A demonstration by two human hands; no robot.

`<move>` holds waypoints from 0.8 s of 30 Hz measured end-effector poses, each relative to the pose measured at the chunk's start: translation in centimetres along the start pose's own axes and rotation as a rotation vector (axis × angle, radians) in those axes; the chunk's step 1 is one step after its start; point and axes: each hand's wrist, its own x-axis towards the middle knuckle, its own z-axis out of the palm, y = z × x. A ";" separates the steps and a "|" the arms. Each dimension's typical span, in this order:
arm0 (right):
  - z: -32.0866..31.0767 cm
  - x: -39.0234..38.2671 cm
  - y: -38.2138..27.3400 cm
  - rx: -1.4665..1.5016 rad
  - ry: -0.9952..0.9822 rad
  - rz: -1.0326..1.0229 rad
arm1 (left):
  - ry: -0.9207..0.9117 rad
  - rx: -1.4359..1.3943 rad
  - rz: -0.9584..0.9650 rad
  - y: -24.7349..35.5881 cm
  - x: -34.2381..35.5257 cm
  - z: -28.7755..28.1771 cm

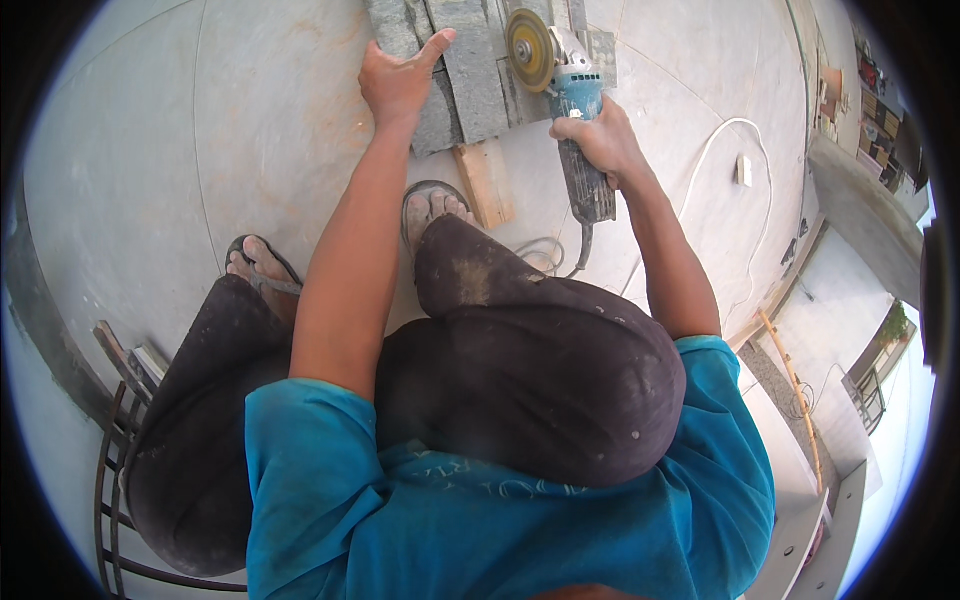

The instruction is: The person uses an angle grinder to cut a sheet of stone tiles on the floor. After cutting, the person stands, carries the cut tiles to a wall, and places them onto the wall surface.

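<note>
My right hand [606,146] is wrapped round the body of a teal and black angle grinder [578,100], whose yellowish round disc [531,50] points away from me. Grey, rough stone slabs [478,85] lie side by side at the top of the view, just left of the grinder. The disc is over or beside their right part; I cannot tell whether it touches. My left hand [398,88] grips the left edge of the slabs, its thumb stretched across the top and its fingers partly hidden at the side. A wooden block [486,183] sticks out from under the slabs toward me.
My sandalled feet [436,208] stand close to the slabs on a pale tiled floor [130,130]. The grinder's dark cord [582,255] trails beside my knee. A white cable [752,130] curves over the floor at right. Scrap pieces [125,355] and a dark metal frame [108,470] are at left.
</note>
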 end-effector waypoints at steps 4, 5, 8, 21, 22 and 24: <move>0.1 0.2 -0.4 -0.015 -0.006 -0.006 | 0.085 0.021 0.117 -1.6 0.4 0.3; 0.2 0.2 -0.5 -0.021 -0.006 -0.009 | 0.085 0.029 0.121 -1.8 0.6 0.3; 0.2 0.3 -0.5 0.008 -0.003 -0.013 | 0.079 0.041 0.121 -1.9 0.6 0.3; 0.3 -0.1 -0.8 -0.009 -0.003 0.016 | 0.091 0.085 0.105 -2.0 0.5 0.3; 0.3 0.0 -0.6 -0.013 -0.002 0.015 | 0.095 0.092 0.099 -1.9 0.4 0.3; 0.3 -0.1 -0.8 -0.013 -0.005 0.008 | 0.083 0.074 0.097 -1.7 0.3 0.2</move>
